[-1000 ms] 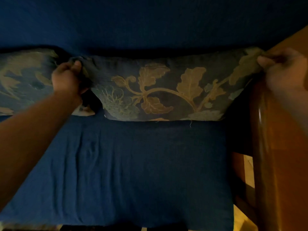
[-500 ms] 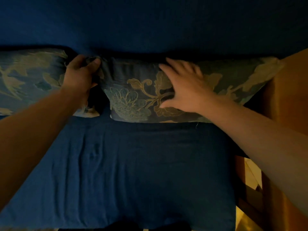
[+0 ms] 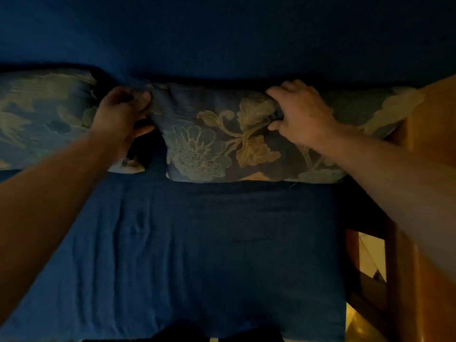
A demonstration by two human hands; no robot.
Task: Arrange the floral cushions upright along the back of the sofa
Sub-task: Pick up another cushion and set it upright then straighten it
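A dark floral cushion (image 3: 217, 144) with gold leaves and a pale flower stands upright against the blue sofa back (image 3: 222, 38), at the right end of the seat. My left hand (image 3: 122, 112) pinches its upper left corner. My right hand (image 3: 299, 114) grips the fabric along its top edge, near the middle. A second floral cushion (image 3: 42, 114) stands upright to the left, its right edge partly behind my left hand. The room is dim.
The blue seat cover (image 3: 197, 255) spreads out below the cushions. A wooden armrest (image 3: 434, 169) bounds the sofa on the right, with a gap to the lit floor (image 3: 370, 257) beside it.
My right hand left the cushion's right corner, lay flat on its front, and now grips its top edge. The left hand kept its hold on the left corner.
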